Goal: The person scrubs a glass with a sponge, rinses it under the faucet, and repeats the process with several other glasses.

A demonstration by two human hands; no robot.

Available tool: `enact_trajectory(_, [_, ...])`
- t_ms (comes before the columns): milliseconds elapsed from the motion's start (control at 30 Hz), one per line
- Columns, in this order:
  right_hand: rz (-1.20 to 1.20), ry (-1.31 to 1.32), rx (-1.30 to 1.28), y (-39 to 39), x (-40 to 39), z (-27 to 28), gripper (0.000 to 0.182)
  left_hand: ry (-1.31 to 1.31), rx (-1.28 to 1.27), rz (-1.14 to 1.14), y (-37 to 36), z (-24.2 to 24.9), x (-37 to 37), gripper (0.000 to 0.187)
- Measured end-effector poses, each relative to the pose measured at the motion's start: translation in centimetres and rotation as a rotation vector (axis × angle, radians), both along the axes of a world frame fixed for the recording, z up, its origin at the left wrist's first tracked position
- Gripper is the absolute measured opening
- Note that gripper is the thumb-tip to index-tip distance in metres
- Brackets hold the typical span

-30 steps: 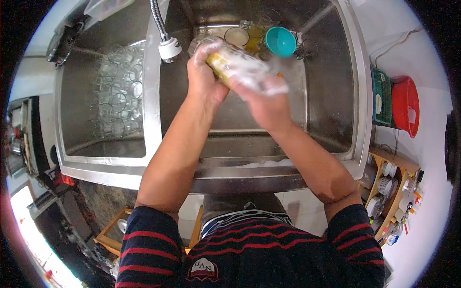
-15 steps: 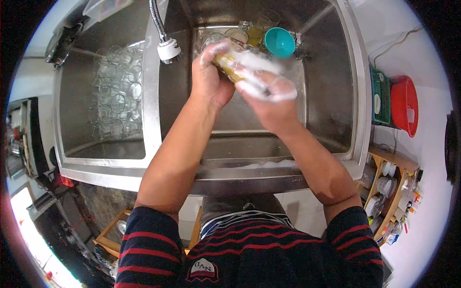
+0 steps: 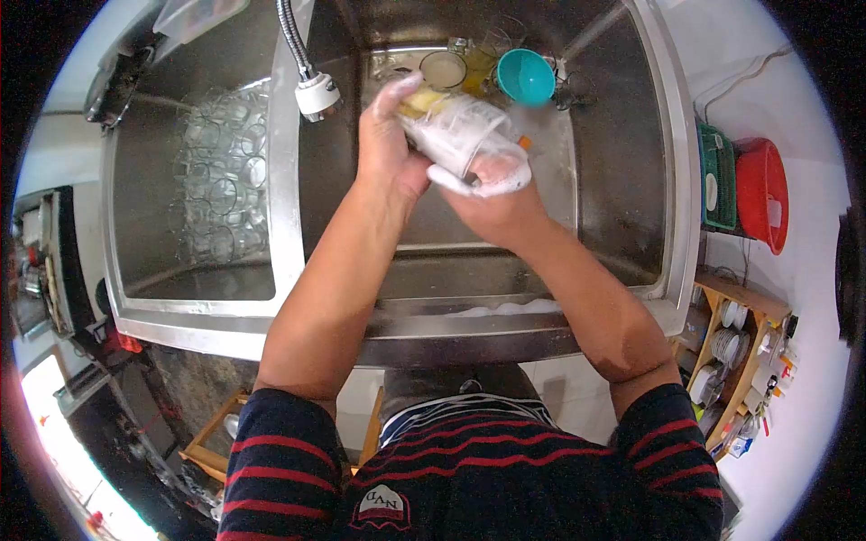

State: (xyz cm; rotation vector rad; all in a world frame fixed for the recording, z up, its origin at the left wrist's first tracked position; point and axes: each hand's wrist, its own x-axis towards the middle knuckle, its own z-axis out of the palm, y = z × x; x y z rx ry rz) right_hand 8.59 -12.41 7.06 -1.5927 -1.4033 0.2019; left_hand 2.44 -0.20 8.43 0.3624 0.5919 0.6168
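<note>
Left hand (image 3: 386, 144) and right hand (image 3: 494, 196) clasp a foamy glass (image 3: 456, 131) above the sink (image 3: 618, 171). From it, a cup (image 3: 443, 69) sits at twelve o'clock, bowl (image 3: 526, 77) between one and two, tap (image 3: 317, 93) near ten, rinse-side glasses (image 3: 221, 176) at nine.

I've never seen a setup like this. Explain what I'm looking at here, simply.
There is no machine here. These are a person's two bare hands, seen by one camera worn on the head, looking forward and down, so the striped shirt at the bottom is the wearer's own.

The left hand holds a foamy glass, and the right hand is at its rim. Something yellow shows near the left fingers; I can't tell what it is.

Both hands are over the right basin of a metal sink, where a teal bowl sits toward the far side. Many glasses are in the left basin.
</note>
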Motion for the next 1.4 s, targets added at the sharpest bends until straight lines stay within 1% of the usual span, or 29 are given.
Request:
enact_trajectory(33, [-0.022, 0.189, -0.002, 0.1, -0.4, 0.3, 0.026, 0.039, 0.073, 0.004, 0.3, -0.3, 0.0, 0.027])
enact_trajectory(67, [-0.02, 0.188, 0.0, -0.1, -0.2, 0.9, 0.026, -0.043, 0.016, -0.035, 0.4, -0.7, -0.3, 0.025])
enact_trajectory(133, [0.006, 0.755, -0.138, -0.7, 0.3, 2.3, 0.025, -0.072, 0.03, -0.034, 0.4, -1.0, -0.2, 0.025])
enact_trajectory(167, [0.005, 0.754, -0.141, -0.7, 0.5, 1.7, 0.025, -0.102, 0.04, -0.039, 0.2, -1.2, 0.1, 0.026])
enact_trajectory(200, [-0.01, 0.331, -0.049, -0.6, 0.7, 0.9, 0.024, -0.048, -0.044, -0.043, -0.1, -0.9, 0.6, 0.027])
enact_trajectory(233, [-0.021, -0.09, 0.043, -0.5, 0.9, 0.4, 0.024, -0.048, -0.048, -0.04, -0.4, -0.7, 0.6, 0.027])
enact_trajectory(267, [0.0, -0.103, -0.053, -0.5, 1.1, 0.0, 0.023, -0.031, -0.052, -0.04, -0.7, -0.3, 0.5, 0.027])
enact_trajectory(300, [-0.005, -0.1, -0.051, -0.4, 0.8, 0.1, 0.023, -0.014, -0.055, -0.044, -0.8, 0.0, 0.5, 0.028])
enact_trajectory(367, [0.007, 0.307, -0.121, 0.0, 0.1, 0.9, 0.029, 0.014, -0.032, -0.003, -0.2, -0.6, 0.1, 0.027])
enact_trajectory(400, [0.008, 0.307, -0.121, 0.0, 0.1, 1.1, 0.029, -0.035, -0.034, -0.018, 0.2, -0.7, -0.1, 0.026])
enact_trajectory(467, [0.121, 1.155, 0.019, -0.1, 0.2, 1.2, 0.041, -0.128, -0.032, -0.02, 0.4, -1.0, -0.1, 0.025])
enact_trajectory(500, [0.121, 1.154, 0.017, -0.1, 0.3, 1.3, 0.041, -0.129, -0.033, -0.019, 0.3, -1.0, 0.1, 0.025])
enact_trajectory(567, [0.075, 0.93, 0.021, -0.3, 0.4, 1.4, 0.048, -0.074, 0.004, 0.044, 0.0, -1.1, 0.1, 0.023])
enact_trajectory(600, [0.073, 0.932, 0.02, -0.3, 0.5, 1.6, 0.048, -0.072, 0.003, 0.042, 0.0, -0.9, -0.1, 0.023])
enact_trajectory(667, [0.087, 0.683, -0.043, -0.2, 0.6, 1.8, 0.046, -0.073, -0.043, 0.013, 0.3, -0.3, -0.3, 0.02])
enact_trajectory(700, [0.087, 0.683, -0.04, -0.2, 0.9, 1.8, 0.046, -0.072, -0.04, 0.012, 0.3, -0.2, -0.3, 0.02])
enact_trajectory(767, [0.149, 0.414, -0.081, -0.3, 1.7, 1.5, 0.042, -0.065, -0.025, 0.008, 0.5, -0.1, -0.4, 0.02])
enact_trajectory(800, [0.151, 0.414, -0.084, -0.7, 1.9, 1.7, 0.042, -0.065, -0.027, 0.011, 0.6, -0.6, -0.4, 0.02])
enact_trajectory(867, [0.084, 0.554, -0.269, -1.3, 2.0, 2.3, 0.037, -0.084, -0.036, 0.005, 1.1, -2.0, -0.2, 0.023])
enact_trajectory(900, [0.085, 0.554, -0.27, -1.2, 1.7, 2.8, 0.037, -0.084, -0.037, 0.007, 1.0, -2.0, -0.2, 0.023])
enact_trajectory(967, [0.009, 0.132, -0.048, -1.1, 1.1, 3.6, 0.034, -0.09, -0.06, -0.003, 0.9, -1.9, 0.0, 0.025])
enact_trajectory(1000, [0.009, 0.133, -0.047, -1.0, 1.1, 3.4, 0.034, -0.089, -0.059, -0.002, 1.0, -1.6, 0.0, 0.025])
enact_trajectory(1067, [-0.034, -0.107, 0.094, -0.8, 1.0, 2.6, 0.039, -0.114, -0.086, -0.002, 1.4, -1.0, -0.3, 0.026])
enact_trajectory(1100, [-0.034, -0.106, 0.093, -0.9, 0.7, 2.4, 0.039, -0.114, -0.086, -0.001, 1.5, -1.2, -0.3, 0.026])
enact_trajectory(1167, [0.01, 0.116, -0.053, -1.2, 0.0, 2.3, 0.043, -0.059, -0.107, -0.014, 1.6, -1.7, -0.2, 0.034])
enact_trajectory(1200, [0.012, 0.116, -0.053, -1.1, 0.0, 2.1, 0.043, -0.06, -0.107, -0.013, 1.6, -1.7, -0.3, 0.034])
enact_trajectory(1267, [-0.017, 0.193, -0.042, -0.9, 0.3, 1.7, 0.041, -0.089, -0.135, -0.021, 1.5, -1.6, -0.4, 0.026])
enact_trajectory(1367, [0.081, 0.044, 0.03, 0.0, 0.2, 3.0, 0.041, -0.07, -0.054, -0.001, 1.3, -1.8, -0.3, 0.024])
enact_trajectory(1400, [0.085, 0.044, 0.03, 0.0, 0.4, 2.7, 0.041, -0.07, -0.054, 0.002, 1.1, -1.4, -0.2, 0.024])
